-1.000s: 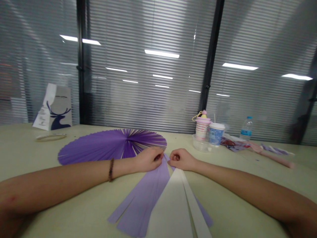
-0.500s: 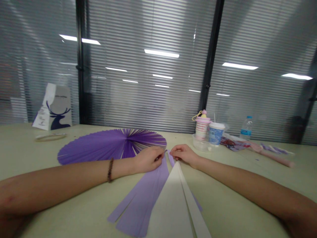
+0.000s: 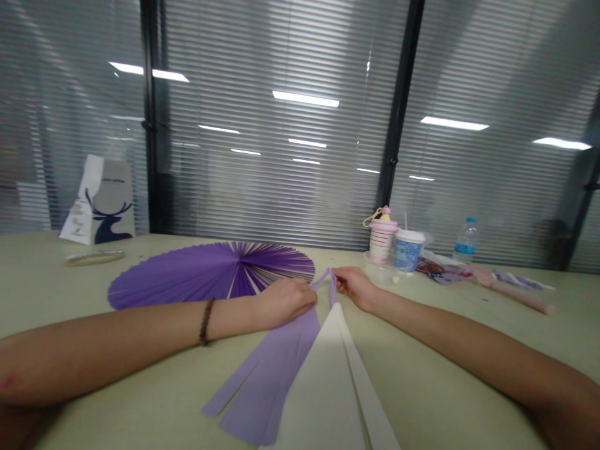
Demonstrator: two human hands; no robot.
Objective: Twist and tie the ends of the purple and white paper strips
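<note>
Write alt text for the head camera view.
A person's right hand pinches a bent purple strip while the left hand rests on lilac strips. White strips lie alongside; a round purple fan, cups and a bottle are behind.

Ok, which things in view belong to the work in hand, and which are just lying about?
Belongs, likely:
Light purple strips under the left hand
Bent purple strip in the right hand
White strips
Purple pleated disc, probably

Lying about:
Deer-print bag
Pale ring
Pink-lidded cup
Blue cup
Bottle

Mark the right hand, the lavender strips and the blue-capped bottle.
Right hand [image 3: 358, 289], head view: back of hand.
Lavender strips [image 3: 282, 362], head view: middle of bundle.
Blue-capped bottle [image 3: 464, 248], head view: label.
</note>
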